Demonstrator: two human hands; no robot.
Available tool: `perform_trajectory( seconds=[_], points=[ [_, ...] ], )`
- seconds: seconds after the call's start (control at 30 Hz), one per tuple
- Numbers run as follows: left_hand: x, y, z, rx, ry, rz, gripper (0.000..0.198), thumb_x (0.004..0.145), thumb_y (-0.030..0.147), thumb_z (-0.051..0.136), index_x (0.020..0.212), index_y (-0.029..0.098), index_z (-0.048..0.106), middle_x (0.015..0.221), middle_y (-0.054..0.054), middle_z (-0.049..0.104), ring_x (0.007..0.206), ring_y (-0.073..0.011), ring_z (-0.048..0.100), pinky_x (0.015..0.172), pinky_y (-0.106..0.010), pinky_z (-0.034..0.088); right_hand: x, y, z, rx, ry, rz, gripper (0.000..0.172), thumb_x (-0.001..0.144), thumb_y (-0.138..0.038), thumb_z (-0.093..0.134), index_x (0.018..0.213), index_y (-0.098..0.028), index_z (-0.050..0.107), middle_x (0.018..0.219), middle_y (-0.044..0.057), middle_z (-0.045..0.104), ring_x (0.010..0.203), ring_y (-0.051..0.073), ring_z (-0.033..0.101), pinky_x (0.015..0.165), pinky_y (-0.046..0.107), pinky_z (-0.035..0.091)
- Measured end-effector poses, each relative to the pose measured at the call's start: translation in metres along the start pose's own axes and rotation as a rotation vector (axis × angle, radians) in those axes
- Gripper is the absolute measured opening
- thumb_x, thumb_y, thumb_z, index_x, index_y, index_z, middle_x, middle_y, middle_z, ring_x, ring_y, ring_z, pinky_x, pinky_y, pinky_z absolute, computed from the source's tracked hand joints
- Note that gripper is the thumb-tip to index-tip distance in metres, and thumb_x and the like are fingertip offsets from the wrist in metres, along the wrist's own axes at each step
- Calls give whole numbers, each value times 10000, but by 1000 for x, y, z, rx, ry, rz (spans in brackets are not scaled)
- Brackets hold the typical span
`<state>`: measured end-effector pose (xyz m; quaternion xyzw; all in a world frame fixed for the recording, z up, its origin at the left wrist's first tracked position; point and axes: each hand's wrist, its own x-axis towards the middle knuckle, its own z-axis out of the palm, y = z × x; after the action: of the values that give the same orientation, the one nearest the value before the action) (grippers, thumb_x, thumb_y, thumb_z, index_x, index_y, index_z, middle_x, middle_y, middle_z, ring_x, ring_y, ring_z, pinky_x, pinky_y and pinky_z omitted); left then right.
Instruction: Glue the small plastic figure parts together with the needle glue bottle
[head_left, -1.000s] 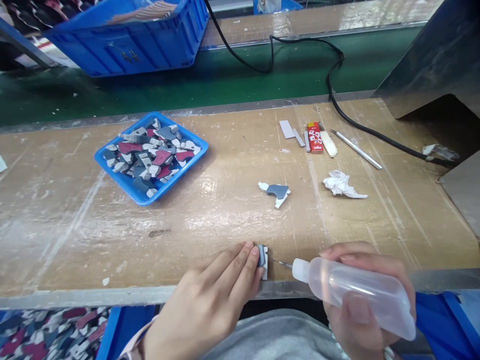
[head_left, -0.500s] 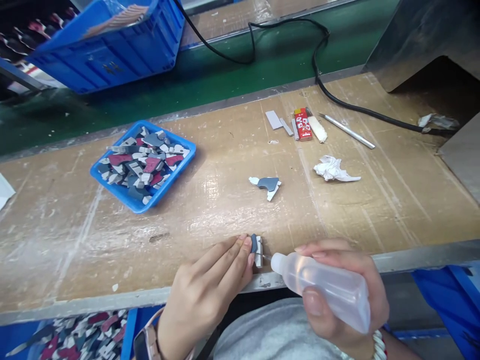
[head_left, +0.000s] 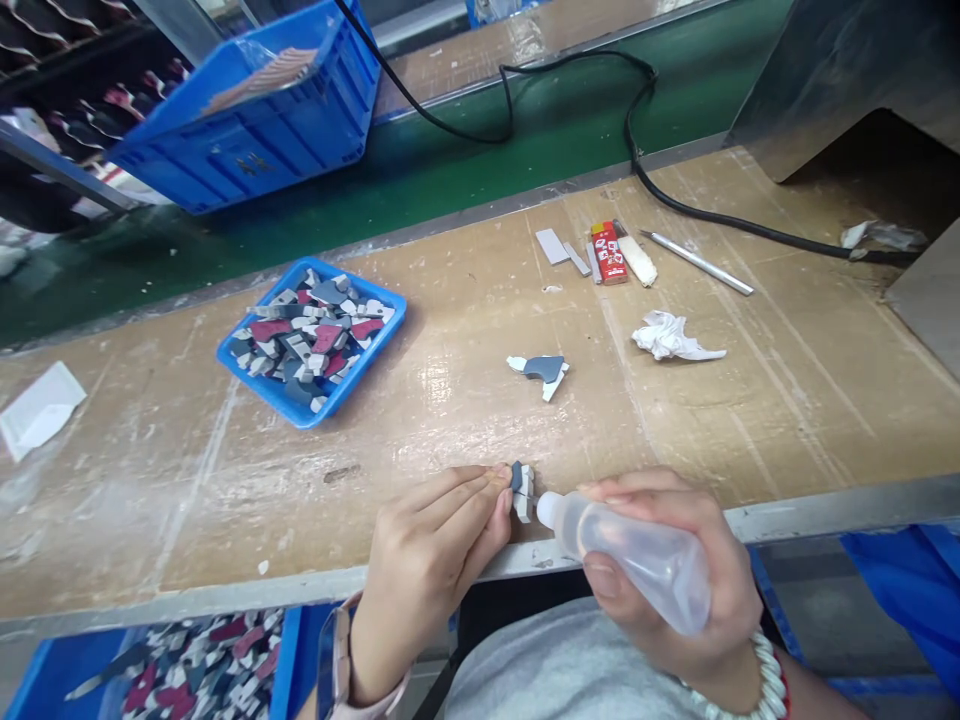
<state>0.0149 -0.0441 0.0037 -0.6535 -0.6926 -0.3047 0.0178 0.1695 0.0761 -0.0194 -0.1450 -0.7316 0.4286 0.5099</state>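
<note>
A small grey-and-white moulded piece [head_left: 525, 492] lies near the bench's front edge, its left end covered by fingers. My left hand [head_left: 442, 535] pinches and steadies it there, fingertips closed on its grey part. In my right hand [head_left: 675, 555] is a translucent plastic squeeze bottle [head_left: 637, 560], tilted with its white cap to the left. The bottle's thin tip meets the white side of the piece; whether any liquid is coming out I cannot tell. Farther back on the bench, a similar grey-and-white piece [head_left: 541, 372] lies by itself.
At the left stands a blue tray [head_left: 390, 345] heaped with grey, white and maroon pieces. A red lighter [head_left: 608, 252], a metal craft knife [head_left: 701, 264] and crumpled tissue [head_left: 671, 337] lie at the back right. Below the edge, a blue bin [head_left: 296, 655] holds more pieces.
The view has shifted slightly, showing more of the left side. My right hand has brought the bottle a little closer to the piece, which my left hand still holds.
</note>
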Motion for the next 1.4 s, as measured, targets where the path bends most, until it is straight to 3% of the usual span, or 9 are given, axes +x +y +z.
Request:
perform_trajectory(
  seconds=[0.43,0.63,0.73,0.83,0.9,1.0,1.13,1.3,1.4],
  points=[
    [-7,0,2,-10,-12,-85,130,977,132,583,905,149,690,909,-60,759,826,-169,712,777,-295,589,10,-3,0,-86,-40,-169,151,904,-238,676,994,-168,576,806,72,729,743,196,759,636,254,655],
    [-10,-1,6,-14,16,-99,167,993,152,552,926,152,704,840,-58,742,812,-176,707,747,-289,591,0,-8,-3,-200,-96,-360,270,888,-247,699,1105,-136,584,914,97,752,813,202,761,680,277,657],
    [-11,0,4,-8,13,-114,197,1008,170,525,945,165,712,868,-57,748,828,-173,707,738,-280,593,-6,-5,-10,-120,61,-241,354,801,-199,763,1116,-162,607,1023,84,697,939,190,713,772,278,635],
    [-16,1,2,6,-2,-122,216,1023,183,496,1015,186,711,955,-54,756,910,-178,715,786,-286,604,-8,7,-19,64,186,135,352,769,-165,802,1076,-189,631,1118,98,640,1087,219,659,838,312,616],
    [-20,1,2,30,-5,-119,201,1022,223,513,1110,197,691,1032,-58,754,975,-195,713,830,-309,610,-4,17,-25,277,185,372,330,771,-198,820,1016,-199,598,1078,74,646,1029,209,688,809,298,618],
    [-26,1,5,78,21,-117,218,1010,271,550,1188,205,657,1067,-64,740,1007,-220,700,826,-331,609,5,27,-33,388,180,557,339,816,-331,800,980,-219,525,927,10,658,785,123,691,671,191,574],
    [-26,4,15,118,96,-127,229,1020,211,508,1216,182,623,999,-77,703,925,-226,671,766,-344,577,13,34,-36,-15,167,483,504,792,-486,783,1156,-243,533,1045,63,705,893,191,709,748,282,580],
    [-27,21,21,62,166,-65,198,1019,177,509,1194,156,598,927,-66,655,834,-185,612,710,-287,526,12,47,-34,-303,-96,468,557,795,-482,756,1250,-240,546,1211,115,687,1118,304,667,941,494,530],
    [-29,31,20,15,219,-13,187,1014,162,528,1184,141,601,898,-61,639,832,-171,579,724,-270,505,2,44,-40,-365,4,303,482,803,-432,778,1194,-224,585,1173,106,673,1083,282,649,936,463,513]
  ],
)
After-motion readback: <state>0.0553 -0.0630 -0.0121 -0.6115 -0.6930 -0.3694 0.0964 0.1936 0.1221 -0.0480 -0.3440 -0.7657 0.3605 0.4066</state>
